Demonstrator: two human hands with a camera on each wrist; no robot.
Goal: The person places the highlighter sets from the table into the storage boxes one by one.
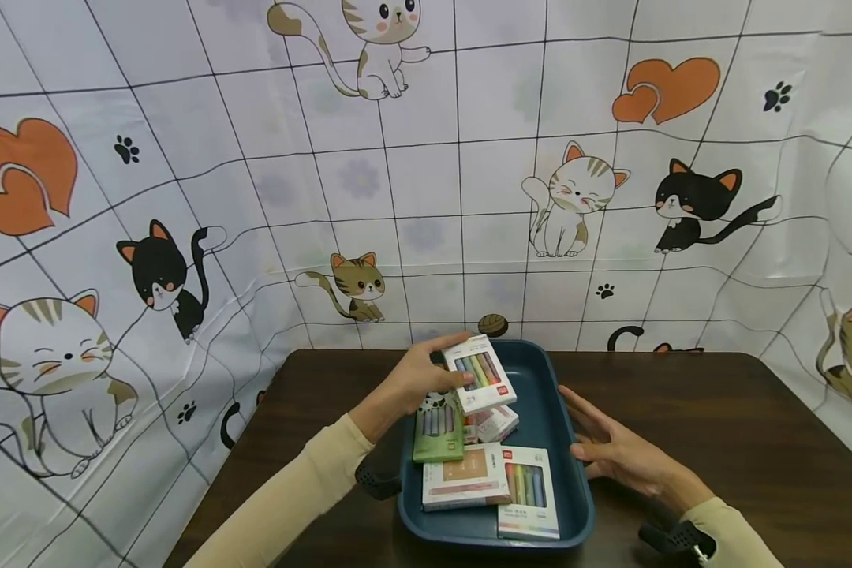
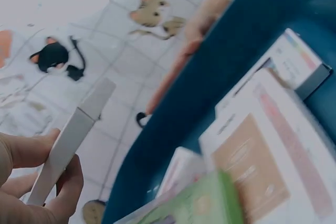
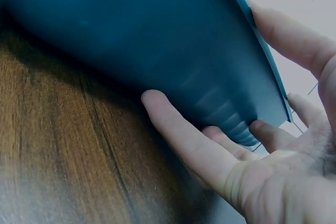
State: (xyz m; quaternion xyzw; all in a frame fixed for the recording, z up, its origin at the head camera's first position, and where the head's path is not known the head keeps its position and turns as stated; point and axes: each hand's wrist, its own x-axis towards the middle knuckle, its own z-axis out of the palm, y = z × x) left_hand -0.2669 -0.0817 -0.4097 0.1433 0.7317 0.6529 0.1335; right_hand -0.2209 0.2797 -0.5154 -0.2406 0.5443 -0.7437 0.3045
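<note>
Above the tray (image 1: 582,505), the left hand (image 1: 415,375) pinches one box (image 1: 480,373), already lifted clear. Four packs (image 1: 468,477) lie inside yet, while the right hand (image 1: 614,450), fingers straight, steadies the tray's wall.

Dark wooden table (image 1: 717,426) before a white tiled-pattern cloth backdrop (image 1: 433,158) (cartoon cats, orange hearts, paw prints)
</note>
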